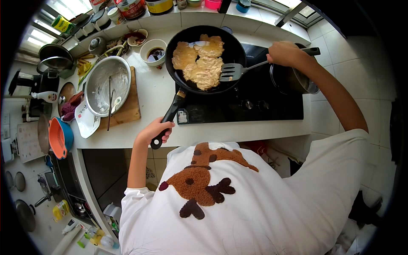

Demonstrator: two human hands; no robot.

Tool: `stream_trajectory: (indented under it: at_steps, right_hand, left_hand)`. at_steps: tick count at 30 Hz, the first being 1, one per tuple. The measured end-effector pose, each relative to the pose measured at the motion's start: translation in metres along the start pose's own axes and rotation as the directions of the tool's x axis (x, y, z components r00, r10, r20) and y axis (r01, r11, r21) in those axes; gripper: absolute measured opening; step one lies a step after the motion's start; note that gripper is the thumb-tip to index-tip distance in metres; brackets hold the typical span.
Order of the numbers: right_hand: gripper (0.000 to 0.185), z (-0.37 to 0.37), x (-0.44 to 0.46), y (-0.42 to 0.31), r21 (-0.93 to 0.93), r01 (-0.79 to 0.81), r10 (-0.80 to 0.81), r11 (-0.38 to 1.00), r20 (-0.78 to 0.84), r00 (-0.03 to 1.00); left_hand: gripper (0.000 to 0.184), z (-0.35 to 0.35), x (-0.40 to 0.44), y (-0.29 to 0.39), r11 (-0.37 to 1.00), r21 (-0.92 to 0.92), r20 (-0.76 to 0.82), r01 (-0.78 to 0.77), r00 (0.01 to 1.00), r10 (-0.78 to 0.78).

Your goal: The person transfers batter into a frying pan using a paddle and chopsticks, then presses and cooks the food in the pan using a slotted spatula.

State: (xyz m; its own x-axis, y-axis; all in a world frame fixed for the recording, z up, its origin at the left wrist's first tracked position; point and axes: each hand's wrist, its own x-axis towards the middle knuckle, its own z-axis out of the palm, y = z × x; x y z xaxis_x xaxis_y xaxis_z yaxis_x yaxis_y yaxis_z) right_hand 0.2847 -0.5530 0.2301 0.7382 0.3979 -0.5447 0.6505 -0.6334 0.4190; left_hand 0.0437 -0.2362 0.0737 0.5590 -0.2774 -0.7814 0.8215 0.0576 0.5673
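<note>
My left hand (156, 131) is closed round the black handle of a frying pan (236, 47), which sits at the left part of the black cooktop (267, 106). Several pale golden, egg-like pieces (204, 71) lie in the pan. My right hand (285, 54) grips the handle of a slotted spatula (232, 72) from above. The spatula's grey head is inside the pan, against the right edge of the food. The far end of its dark handle sticks out to the right of my right hand.
A pot (297, 80) stands on the cooktop's right side, below my right forearm. Left of the pan are a bowl of dark liquid (154, 52) and a metal basin (100, 95) with chopsticks, over a wooden board (132, 106). An orange colander (58, 138) is farther left.
</note>
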Motion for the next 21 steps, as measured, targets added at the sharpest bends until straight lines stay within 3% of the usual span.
stream_trajectory:
  at_steps: [3,5,9,11,12,14,16,18,20,21]
  right_hand:
    - [0.026,0.000,-0.004,0.001,0.008,-0.030,0.030,1.000,-0.048,0.998]
    - [0.037,-0.001,-0.005,0.004,-0.081,-0.010,-0.008,0.997,-0.210,0.978]
    - [0.036,0.003,-0.007,0.002,-0.121,-0.023,-0.017,0.992,-0.319,0.948]
    - [0.032,0.010,-0.009,-0.006,0.057,0.004,0.014,0.998,-0.301,0.953]
    - [0.032,0.010,-0.011,-0.011,0.056,0.003,0.014,0.998,-0.302,0.953]
    - [0.048,0.007,-0.018,-0.025,0.572,-0.179,0.164,0.800,0.078,0.983]
    - [0.055,0.021,-0.022,-0.032,0.706,-0.304,0.148,0.639,0.275,0.950]
    - [0.042,0.057,-0.027,-0.042,0.895,-0.188,-0.042,0.405,0.223,0.974]
    - [0.032,0.075,-0.041,-0.066,0.967,-0.216,-0.067,0.132,0.227,0.972]
    - [0.027,0.072,-0.051,-0.080,0.968,-0.237,-0.018,0.083,0.239,0.971]
  left_hand:
    - [0.016,-0.002,0.000,-0.001,1.000,-0.004,0.008,-0.008,1.000,0.008]
    - [0.016,-0.001,0.000,-0.001,1.000,0.020,0.007,-0.017,1.000,0.016]
    - [0.016,0.000,-0.001,0.001,1.000,0.008,-0.001,-0.002,1.000,0.002]
    - [0.016,0.001,-0.002,0.002,1.000,0.007,0.005,-0.006,1.000,0.006]
    - [0.016,0.001,-0.003,0.002,1.000,0.006,0.006,-0.007,1.000,0.007]
    - [0.018,0.003,-0.003,0.002,1.000,0.006,-0.016,0.000,1.000,0.000]
    - [0.019,0.011,-0.005,0.001,1.000,-0.007,-0.050,0.002,0.999,-0.002]
    - [0.019,0.019,0.000,-0.006,0.997,-0.075,-0.023,-0.007,1.000,0.005]
    - [0.018,0.032,0.004,-0.014,0.989,-0.139,-0.010,-0.039,0.999,0.038]
    - [0.017,0.037,0.009,-0.020,0.982,-0.181,0.010,-0.044,0.999,0.046]
